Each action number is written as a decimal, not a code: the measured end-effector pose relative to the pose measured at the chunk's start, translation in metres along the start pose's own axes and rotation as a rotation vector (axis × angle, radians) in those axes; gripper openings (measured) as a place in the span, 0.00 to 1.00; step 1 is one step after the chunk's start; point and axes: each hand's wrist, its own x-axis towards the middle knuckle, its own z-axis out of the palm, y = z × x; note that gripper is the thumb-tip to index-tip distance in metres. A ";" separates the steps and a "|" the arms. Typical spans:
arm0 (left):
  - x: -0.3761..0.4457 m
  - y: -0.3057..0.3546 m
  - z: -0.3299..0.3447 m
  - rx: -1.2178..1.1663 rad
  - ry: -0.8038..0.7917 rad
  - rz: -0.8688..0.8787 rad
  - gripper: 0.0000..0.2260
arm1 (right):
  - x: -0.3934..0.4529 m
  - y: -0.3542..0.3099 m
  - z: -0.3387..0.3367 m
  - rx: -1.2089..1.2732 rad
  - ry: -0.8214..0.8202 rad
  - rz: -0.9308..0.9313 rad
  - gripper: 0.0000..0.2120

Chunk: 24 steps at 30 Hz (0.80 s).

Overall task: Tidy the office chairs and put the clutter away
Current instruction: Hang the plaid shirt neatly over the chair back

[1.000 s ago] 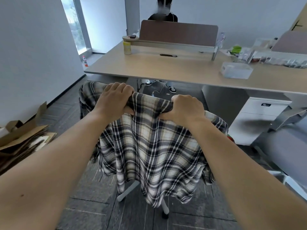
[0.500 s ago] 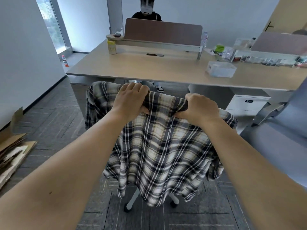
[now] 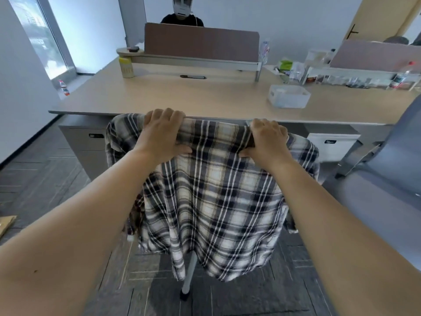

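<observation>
Both hands grip the chair's top edge through a plaid shirt (image 3: 211, 201) draped over it: left hand (image 3: 163, 135) and right hand (image 3: 266, 140) level, fingers (image 3: 159, 115) curled and clamped over that edge, which runs left to right, touching the tabletop (image 3: 205, 96) rim. A push straight ahead should tuck it between the drawer units; grey chair (image 3: 387, 179) crowds the right.

A brown divider screen (image 3: 201, 42) stands on the desk (image 3: 182, 94); left of it a yellow canister (image 3: 126, 67) (a black pen (image 3: 192, 76) lies nearer), right a clear plastic box (image 3: 288, 96).
</observation>
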 end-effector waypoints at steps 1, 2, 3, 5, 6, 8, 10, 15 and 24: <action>0.011 0.000 0.002 0.008 -0.009 -0.018 0.29 | 0.012 0.005 0.002 0.008 -0.001 -0.008 0.23; 0.023 0.002 0.006 0.007 -0.016 -0.033 0.28 | 0.023 0.011 0.004 0.011 -0.002 -0.015 0.23; 0.035 0.005 0.010 0.000 -0.020 -0.047 0.28 | 0.035 0.017 0.006 0.010 -0.004 -0.021 0.22; 0.059 0.013 0.019 -0.011 -0.019 -0.074 0.27 | 0.059 0.030 0.010 0.005 -0.009 -0.030 0.21; 0.071 0.015 0.023 -0.013 -0.019 -0.088 0.27 | 0.071 0.036 0.012 0.003 -0.013 -0.035 0.21; 0.094 0.018 0.031 -0.012 -0.014 -0.121 0.27 | 0.095 0.048 0.017 0.008 -0.018 -0.049 0.21; 0.116 0.019 0.039 -0.001 -0.005 -0.144 0.27 | 0.120 0.057 0.022 0.019 -0.013 -0.064 0.20; 0.171 0.012 0.053 0.021 -0.001 -0.165 0.29 | 0.176 0.069 0.032 0.027 -0.028 -0.069 0.20; 0.259 -0.007 0.077 0.104 0.031 -0.115 0.29 | 0.263 0.079 0.052 0.002 -0.038 -0.009 0.20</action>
